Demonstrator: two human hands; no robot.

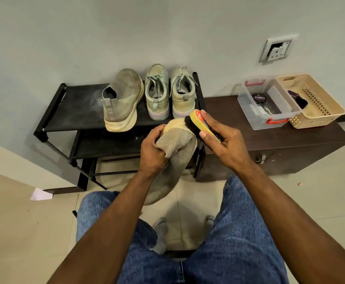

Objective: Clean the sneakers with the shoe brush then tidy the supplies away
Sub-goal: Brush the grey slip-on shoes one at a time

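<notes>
Head view: we grip the beige sneaker point(173, 152) by its collar in our left hand point(154, 149), long axis running toward us. Our right hand point(221, 140) clasps the shoe brush point(200, 124), bristles seemingly touching the heel's right side.

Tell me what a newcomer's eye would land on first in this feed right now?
First the middle of the view: the left hand grips a beige knit sneaker while the right hand holds a yellow shoe brush, bristles at the sneaker's heel end. Behind, three more sneakers sit on the black shoe rack. At right, a clear plastic box with a polish tin and a beige basket rest on a dark cabinet.
</notes>
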